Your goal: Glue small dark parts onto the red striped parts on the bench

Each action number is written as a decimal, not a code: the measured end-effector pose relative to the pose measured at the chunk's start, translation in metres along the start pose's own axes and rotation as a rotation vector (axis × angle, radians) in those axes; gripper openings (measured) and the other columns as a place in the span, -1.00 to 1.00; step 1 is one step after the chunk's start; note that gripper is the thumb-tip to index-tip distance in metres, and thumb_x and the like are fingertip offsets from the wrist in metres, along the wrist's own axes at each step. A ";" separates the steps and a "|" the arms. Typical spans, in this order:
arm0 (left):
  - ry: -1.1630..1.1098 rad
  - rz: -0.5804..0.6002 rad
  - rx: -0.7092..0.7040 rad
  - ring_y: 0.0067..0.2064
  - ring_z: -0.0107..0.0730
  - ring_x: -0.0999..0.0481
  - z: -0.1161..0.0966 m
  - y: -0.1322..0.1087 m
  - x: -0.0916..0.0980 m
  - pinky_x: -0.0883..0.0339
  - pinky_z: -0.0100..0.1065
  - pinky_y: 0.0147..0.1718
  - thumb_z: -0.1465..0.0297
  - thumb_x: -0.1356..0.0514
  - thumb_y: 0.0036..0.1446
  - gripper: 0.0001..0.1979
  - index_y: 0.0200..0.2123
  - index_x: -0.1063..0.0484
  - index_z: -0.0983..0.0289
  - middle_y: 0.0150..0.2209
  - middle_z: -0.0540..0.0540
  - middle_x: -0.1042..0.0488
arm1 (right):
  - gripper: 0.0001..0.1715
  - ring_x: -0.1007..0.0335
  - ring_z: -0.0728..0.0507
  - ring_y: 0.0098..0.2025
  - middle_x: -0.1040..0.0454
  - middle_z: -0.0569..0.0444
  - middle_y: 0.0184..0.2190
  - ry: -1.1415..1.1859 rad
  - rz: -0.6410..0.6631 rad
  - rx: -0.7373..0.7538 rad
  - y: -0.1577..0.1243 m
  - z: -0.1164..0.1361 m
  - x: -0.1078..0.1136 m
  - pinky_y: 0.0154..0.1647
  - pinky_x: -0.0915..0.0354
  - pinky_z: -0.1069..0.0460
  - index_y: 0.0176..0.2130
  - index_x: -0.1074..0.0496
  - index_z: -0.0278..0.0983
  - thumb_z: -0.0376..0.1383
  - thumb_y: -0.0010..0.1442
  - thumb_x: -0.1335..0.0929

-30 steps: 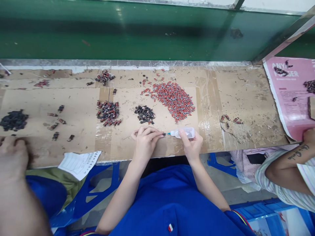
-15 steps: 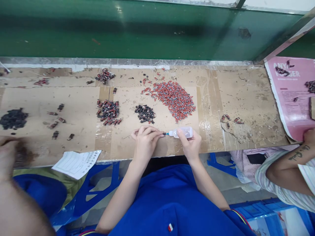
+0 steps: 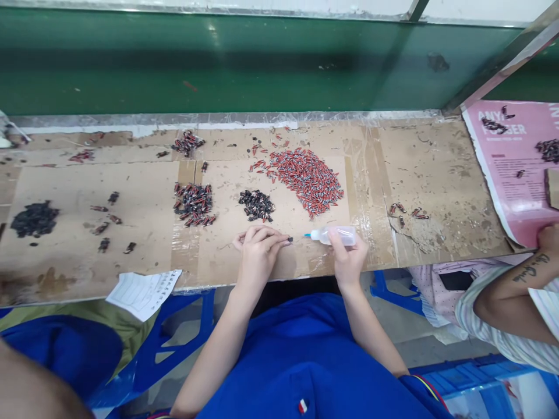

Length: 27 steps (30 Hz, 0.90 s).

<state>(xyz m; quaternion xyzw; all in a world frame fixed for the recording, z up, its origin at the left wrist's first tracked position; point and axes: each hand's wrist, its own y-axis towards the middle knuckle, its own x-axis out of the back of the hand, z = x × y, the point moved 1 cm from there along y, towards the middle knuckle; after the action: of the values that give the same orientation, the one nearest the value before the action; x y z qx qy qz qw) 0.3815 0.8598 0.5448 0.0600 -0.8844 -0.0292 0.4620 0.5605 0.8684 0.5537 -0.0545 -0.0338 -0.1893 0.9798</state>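
Between thumb and fingertips, my left hand (image 3: 258, 250) pinches a small black part (image 3: 290, 239); most of it is hidden. My right hand (image 3: 349, 256) grips a clear squeeze bottle (image 3: 338, 235) lying sideways, its blue needle tip (image 3: 308, 235) pointing left at the black part with a gap between them. Just above my left hand is a pile of small black parts (image 3: 257, 205). A larger heap of small red-and-silver pieces (image 3: 308, 180) spreads behind the bottle. Left of my left hand sits a pile of red-and-black pieces (image 3: 193, 203).
Cardboard (image 3: 271, 265) covers the bench, with a green panel (image 3: 218, 64) behind. More black parts (image 3: 35, 219) lie far left, near a paper slip (image 3: 144, 291) over the front edge. Co-workers' arms are at both sides; a tattooed forearm (image 3: 519, 285) is at right. A pink sheet (image 3: 510, 174) lies there.
My right hand has drawn the bottle rightward, so its blue tip has come away from the black part. My left hand stays nearly still. The left co-worker's hand has left the bench.
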 end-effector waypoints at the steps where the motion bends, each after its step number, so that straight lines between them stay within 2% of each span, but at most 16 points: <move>1: -0.002 0.000 0.003 -0.10 -0.14 -0.44 0.000 0.000 0.000 0.01 -0.03 -0.06 0.38 -0.26 0.16 -0.84 -0.44 -0.60 0.05 -0.31 0.04 -0.61 | -0.67 -0.41 -0.10 -0.48 -0.52 0.07 -0.50 0.004 -0.033 0.016 0.002 0.000 0.007 -0.46 -0.34 0.01 -0.41 -0.45 -0.28 -0.06 -0.02 -0.44; 4: -0.021 0.018 0.012 -0.09 -0.15 -0.46 -0.002 0.000 0.003 0.01 -0.04 -0.05 0.39 -0.23 0.18 -0.83 -0.42 -0.59 0.07 -0.29 0.04 -0.62 | -0.63 -0.44 -0.13 -0.43 -0.54 0.05 -0.42 -0.114 -0.108 0.128 0.013 0.000 0.036 -0.40 -0.37 -0.03 -0.31 -0.43 -0.26 -0.08 -0.05 -0.47; 7: -0.060 0.022 0.022 -0.08 -0.18 -0.47 -0.006 0.002 0.006 -0.01 -0.07 -0.04 0.39 -0.20 0.20 -0.83 -0.40 -0.56 0.10 -0.28 0.03 -0.62 | -0.74 -0.46 -0.22 -0.22 -0.55 0.01 -0.36 -0.408 -0.048 0.328 0.023 0.005 0.059 -0.17 -0.38 -0.13 -0.34 -0.43 -0.22 -0.15 -0.03 -0.47; 9: -0.080 0.003 0.034 -0.07 -0.18 -0.49 -0.007 0.004 0.007 -0.01 -0.08 -0.03 0.39 -0.19 0.20 -0.85 -0.39 -0.55 0.11 -0.28 0.02 -0.63 | -0.79 -0.41 -0.27 -0.07 -0.56 -0.04 -0.28 -0.578 -0.028 0.475 0.027 0.009 0.063 -0.01 -0.31 -0.20 -0.35 -0.45 -0.21 -0.18 0.00 -0.46; 11: -0.085 -0.019 0.044 -0.06 -0.17 -0.49 -0.009 0.004 0.008 -0.02 -0.09 -0.03 0.38 -0.20 0.19 -0.86 -0.39 -0.54 0.12 -0.28 0.01 -0.63 | -0.84 -0.37 -0.27 -0.06 -0.54 -0.04 -0.25 -0.673 -0.093 0.584 0.025 0.013 0.056 0.03 -0.27 -0.22 -0.35 -0.47 -0.20 -0.19 0.04 -0.45; 14: -0.082 -0.049 0.040 -0.07 -0.18 -0.50 -0.008 0.004 0.007 -0.02 -0.11 -0.03 0.37 -0.22 0.18 -0.89 -0.39 -0.54 0.13 -0.28 0.01 -0.64 | -0.86 -0.33 -0.21 -0.19 -0.50 0.01 -0.36 -0.745 -0.147 0.645 0.017 0.015 0.029 -0.04 -0.26 -0.17 -0.39 -0.50 -0.19 -0.17 0.12 -0.43; 17: -0.081 -0.086 0.017 -0.09 -0.19 -0.52 -0.006 0.003 0.006 -0.02 -0.12 -0.04 0.36 -0.23 0.17 -0.90 -0.37 -0.55 0.13 -0.28 0.02 -0.64 | -0.81 -0.25 -0.24 -0.12 -0.48 -0.02 -0.33 -0.830 -0.075 0.601 0.010 0.011 -0.002 -0.04 -0.19 -0.16 -0.37 -0.56 -0.20 -0.13 0.12 -0.44; 20: -0.083 -0.114 -0.006 -0.12 -0.21 -0.53 -0.003 0.000 0.006 -0.04 -0.14 -0.06 0.35 -0.21 0.20 -0.87 -0.36 -0.57 0.12 -0.29 0.03 -0.65 | -0.80 -0.19 -0.29 -0.06 -0.48 -0.04 -0.26 -0.926 -0.021 0.484 0.010 0.007 -0.022 -0.05 -0.10 -0.19 -0.35 -0.57 -0.22 -0.14 0.14 -0.44; 23: -0.101 -0.136 -0.027 -0.15 -0.21 -0.54 -0.001 -0.001 0.006 -0.07 -0.14 -0.07 0.34 -0.19 0.22 -0.85 -0.33 -0.58 0.12 -0.29 0.05 -0.64 | -0.82 -0.17 -0.30 -0.04 -0.47 -0.07 -0.22 -0.952 0.024 0.415 0.014 0.006 -0.029 -0.06 -0.06 -0.20 -0.34 -0.56 -0.24 -0.19 0.19 -0.41; 27: -0.144 -0.134 -0.019 -0.15 -0.21 -0.54 0.000 -0.002 0.005 -0.12 -0.14 -0.07 0.33 -0.16 0.23 -0.83 -0.30 -0.59 0.14 -0.26 0.08 -0.64 | -0.82 -0.20 -0.29 -0.07 -0.49 -0.08 -0.24 -0.920 0.064 0.411 0.016 0.005 -0.027 -0.07 -0.09 -0.19 -0.33 -0.54 -0.25 -0.22 0.24 -0.36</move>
<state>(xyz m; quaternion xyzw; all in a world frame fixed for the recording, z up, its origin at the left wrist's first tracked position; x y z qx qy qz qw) 0.3786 0.8574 0.5484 0.1124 -0.9089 -0.0728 0.3949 0.5414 0.8936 0.5551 0.0610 -0.4969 -0.1050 0.8593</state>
